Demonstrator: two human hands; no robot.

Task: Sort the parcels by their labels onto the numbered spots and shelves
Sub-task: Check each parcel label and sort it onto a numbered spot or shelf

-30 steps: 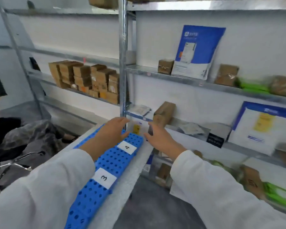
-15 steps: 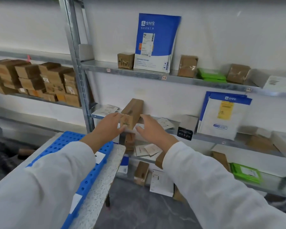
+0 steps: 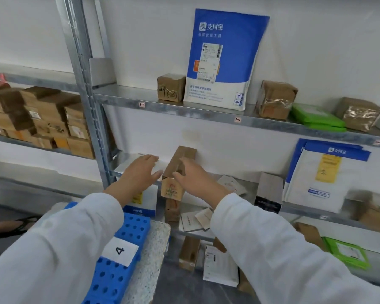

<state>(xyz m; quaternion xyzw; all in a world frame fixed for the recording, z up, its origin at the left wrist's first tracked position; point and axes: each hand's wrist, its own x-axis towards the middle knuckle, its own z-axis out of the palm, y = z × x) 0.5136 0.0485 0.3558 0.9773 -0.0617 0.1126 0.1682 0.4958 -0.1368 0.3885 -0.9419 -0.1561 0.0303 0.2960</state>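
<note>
Squarely between the two grips, a long brown cardboard parcel [image 3: 180,154] is seen on the middle shelf [image 3: 127,163], laid lengthwise with its far end back at the white wall and its near end at the shelf's front edge. The right grip [image 3: 193,174] (a bare hand in a white sleeve) is laid against the parcel's top and right side, fingers nearly straight and thumb stretched forward; nothing is clasped. The left grip [image 3: 140,172] is spread open just beside the parcel's left side, apart from it. A paler near end face is shown, marked in blurred red and green. Flat white envelopes [image 3: 230,183] are seen just to the right. A blue tray [image 3: 127,229] labelled 4 is set on the speckled desk [image 3: 154,242] below.
</note>
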